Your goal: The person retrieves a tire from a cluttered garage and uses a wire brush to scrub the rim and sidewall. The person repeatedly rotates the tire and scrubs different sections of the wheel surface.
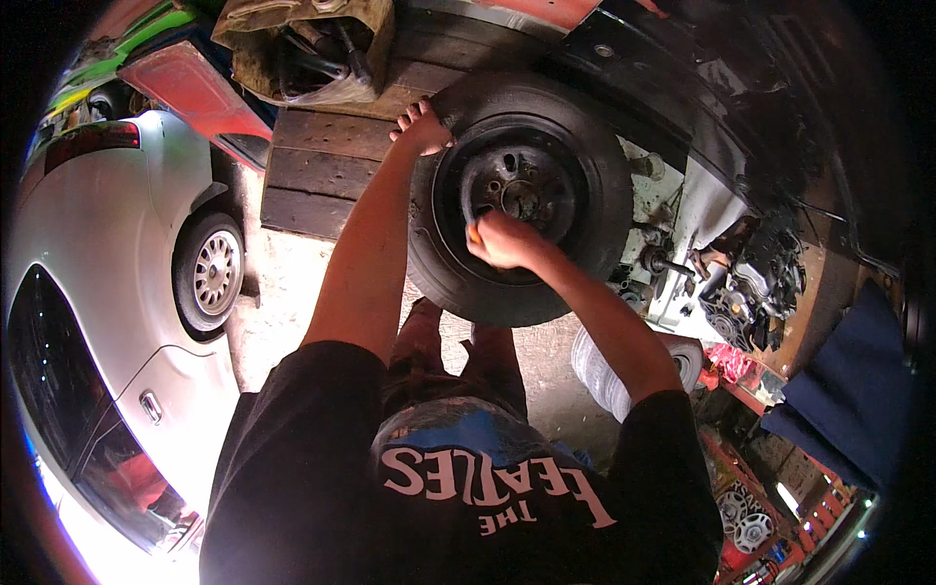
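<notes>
A black tyre on a dark steel wheel rim point(575, 185) lies face up on a bench of wooden planks, just in front of me. My left hand point(424, 129) rests at the tyre's upper left edge, fingers spread and holding nothing. Over the lower part of the rim, my right hand point(504, 241) is closed round a tool with an orange handle point(475, 234). Most of that tool is hidden by my fingers, so its kind is unclear. The hub hole point(521, 200) shows just beyond the right hand.
Tools fill a worn tan bag point(302, 54) on the planks point(317, 180). A silver car point(136, 244) stands at left. Engine parts point(746, 283) lie at right, near a dark blue cloth point(843, 390). Another wheel point(604, 375) is low on the right, below the bench.
</notes>
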`<state>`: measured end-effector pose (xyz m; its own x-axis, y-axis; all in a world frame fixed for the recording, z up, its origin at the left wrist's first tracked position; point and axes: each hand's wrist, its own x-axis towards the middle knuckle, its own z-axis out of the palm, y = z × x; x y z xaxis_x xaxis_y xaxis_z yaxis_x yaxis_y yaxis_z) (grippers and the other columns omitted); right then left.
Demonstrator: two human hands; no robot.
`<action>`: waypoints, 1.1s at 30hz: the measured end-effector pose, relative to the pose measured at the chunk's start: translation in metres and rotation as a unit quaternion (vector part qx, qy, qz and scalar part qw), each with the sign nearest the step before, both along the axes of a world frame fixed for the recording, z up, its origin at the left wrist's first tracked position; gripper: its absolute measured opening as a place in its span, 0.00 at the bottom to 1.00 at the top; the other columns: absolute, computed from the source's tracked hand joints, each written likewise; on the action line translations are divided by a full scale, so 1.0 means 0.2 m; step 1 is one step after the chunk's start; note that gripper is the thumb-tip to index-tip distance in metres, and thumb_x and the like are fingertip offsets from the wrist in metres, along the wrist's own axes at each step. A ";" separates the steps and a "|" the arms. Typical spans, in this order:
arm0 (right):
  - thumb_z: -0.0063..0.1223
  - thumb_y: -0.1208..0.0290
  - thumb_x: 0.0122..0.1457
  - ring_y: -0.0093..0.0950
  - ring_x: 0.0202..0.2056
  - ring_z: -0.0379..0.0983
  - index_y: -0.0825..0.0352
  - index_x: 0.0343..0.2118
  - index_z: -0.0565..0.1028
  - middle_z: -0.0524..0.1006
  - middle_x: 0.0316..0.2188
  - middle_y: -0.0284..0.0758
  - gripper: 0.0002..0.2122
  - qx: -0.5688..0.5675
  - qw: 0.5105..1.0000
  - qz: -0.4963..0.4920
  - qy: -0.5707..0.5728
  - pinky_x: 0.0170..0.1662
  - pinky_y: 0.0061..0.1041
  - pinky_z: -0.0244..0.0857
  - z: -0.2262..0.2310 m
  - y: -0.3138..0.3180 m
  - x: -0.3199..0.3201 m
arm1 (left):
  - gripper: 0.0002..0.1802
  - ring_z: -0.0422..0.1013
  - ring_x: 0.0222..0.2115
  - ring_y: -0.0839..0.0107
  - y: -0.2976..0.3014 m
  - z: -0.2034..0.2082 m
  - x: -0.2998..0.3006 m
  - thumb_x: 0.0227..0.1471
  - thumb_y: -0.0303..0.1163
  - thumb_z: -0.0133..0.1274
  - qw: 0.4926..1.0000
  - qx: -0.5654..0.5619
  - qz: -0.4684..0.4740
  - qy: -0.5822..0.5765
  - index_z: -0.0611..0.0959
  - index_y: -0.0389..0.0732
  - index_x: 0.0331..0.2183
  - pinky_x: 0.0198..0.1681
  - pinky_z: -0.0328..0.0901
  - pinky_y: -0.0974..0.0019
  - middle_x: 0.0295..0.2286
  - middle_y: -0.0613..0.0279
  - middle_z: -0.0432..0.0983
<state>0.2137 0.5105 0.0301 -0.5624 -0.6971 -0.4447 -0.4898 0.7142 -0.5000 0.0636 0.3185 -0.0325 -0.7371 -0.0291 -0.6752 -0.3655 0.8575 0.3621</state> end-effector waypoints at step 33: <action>0.49 0.68 0.61 0.41 0.26 0.78 0.76 0.24 0.77 0.79 0.22 0.46 0.15 -0.354 0.589 -0.666 0.292 0.31 0.38 0.67 -0.19 0.02 -0.52 | 0.67 0.34 0.66 0.43 -0.01 -0.03 0.00 0.42 0.50 0.64 1.000 -0.006 0.011 -0.019 0.33 0.49 0.66 0.63 0.39 0.34 0.67 0.51 0.29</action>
<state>0.1106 0.5137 -0.0078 -0.7327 0.6399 0.2314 0.0333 0.3734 -0.9271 0.0632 0.3169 -0.0388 -0.7103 -0.0536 -0.7019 -0.3981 0.8529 0.3378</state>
